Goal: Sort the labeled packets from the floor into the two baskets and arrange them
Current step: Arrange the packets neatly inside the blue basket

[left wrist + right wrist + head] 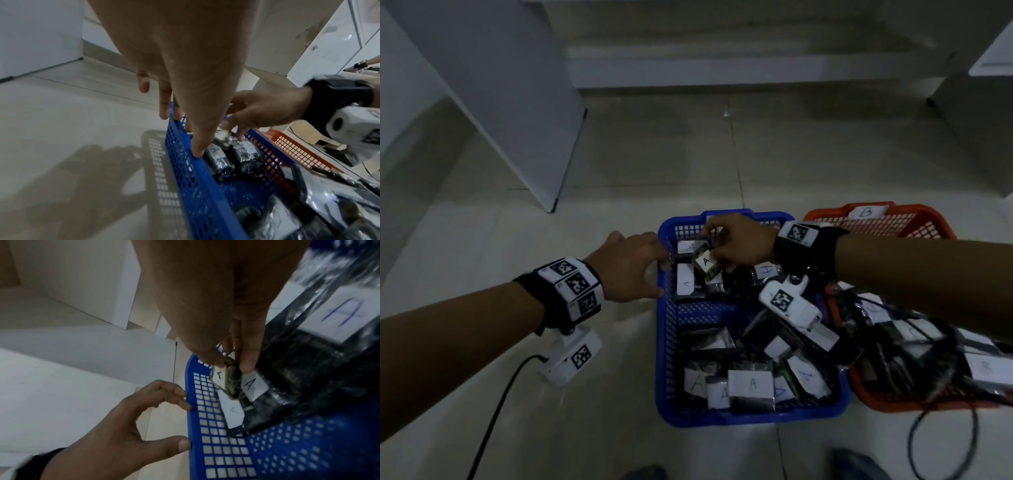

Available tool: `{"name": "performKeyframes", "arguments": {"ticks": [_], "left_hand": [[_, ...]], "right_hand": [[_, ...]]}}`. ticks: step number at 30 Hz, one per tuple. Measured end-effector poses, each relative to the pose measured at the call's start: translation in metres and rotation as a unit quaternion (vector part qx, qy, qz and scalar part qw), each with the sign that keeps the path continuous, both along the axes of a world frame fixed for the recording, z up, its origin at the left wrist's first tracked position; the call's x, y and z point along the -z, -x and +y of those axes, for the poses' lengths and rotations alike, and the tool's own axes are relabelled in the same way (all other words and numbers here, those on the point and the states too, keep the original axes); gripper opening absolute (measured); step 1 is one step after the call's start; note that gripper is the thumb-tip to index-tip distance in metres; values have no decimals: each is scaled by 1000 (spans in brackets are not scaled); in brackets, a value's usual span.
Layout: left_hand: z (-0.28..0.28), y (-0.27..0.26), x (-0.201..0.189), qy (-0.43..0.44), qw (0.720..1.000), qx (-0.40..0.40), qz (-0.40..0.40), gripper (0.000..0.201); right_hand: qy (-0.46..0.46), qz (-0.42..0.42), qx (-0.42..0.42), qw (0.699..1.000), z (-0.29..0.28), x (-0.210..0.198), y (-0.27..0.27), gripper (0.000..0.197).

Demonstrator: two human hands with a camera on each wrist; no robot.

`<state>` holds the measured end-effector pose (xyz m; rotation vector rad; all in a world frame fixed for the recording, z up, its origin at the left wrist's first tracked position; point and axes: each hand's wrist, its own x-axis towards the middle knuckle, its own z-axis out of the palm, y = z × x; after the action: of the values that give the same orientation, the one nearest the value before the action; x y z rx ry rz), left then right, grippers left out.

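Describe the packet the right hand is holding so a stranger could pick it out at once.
Find the blue basket, left of the orange basket. At its far end the right hand pinches one small packet. Unlike the packets lying flat around it, it is lifted and tilted, its white A label facing up.

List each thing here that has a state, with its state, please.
blue basket: on floor, holding many A packets, a bare patch in the middle.
orange basket: beside the blue one, labeled B, holding packets.
A packet: pinched, tilted, over far end of blue basket.
right hand: pinches the packet.
left hand: fingertips on blue basket's wall.
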<state>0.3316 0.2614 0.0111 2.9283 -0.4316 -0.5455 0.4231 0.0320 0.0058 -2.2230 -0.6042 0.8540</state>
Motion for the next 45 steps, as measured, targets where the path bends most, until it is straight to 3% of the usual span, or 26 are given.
{"name": "performKeyframes", "arguments": {"ticks": [7,15,19,22,25,27,29,41,45], "left_hand": [[4,4,5,10,1000,-3,16,49],[3,2,4,6,1000,-1,23,48],[-2,4,2,-11,998,57,-19,46],[-9,5,3,-50,992,114,-33,54],[-17,8,10,-109,984,141,0,64],[-22,9,13,-141,979,147,20,69],[-27,9,14,-157,975,156,29,71],[-29,3,15,-131,977,153,76,62],[-29,3,13,-120,979,159,42,58]], "right_hand": [[83,-122,-75,986,46,21,16,13],[123,-173,-126,969,48,28,17,13],[108,-211,-136,962,30,13,8,11],[173,-237,-247,923,10,4,3,27],[268,-295,-360,843,0,8,5,63],[298,-337,-387,805,-1,12,7,80],[295,-369,-389,791,1,12,8,87],[234,-308,-332,860,7,15,-4,53],[160,-252,-276,913,-4,2,-8,34]]}}
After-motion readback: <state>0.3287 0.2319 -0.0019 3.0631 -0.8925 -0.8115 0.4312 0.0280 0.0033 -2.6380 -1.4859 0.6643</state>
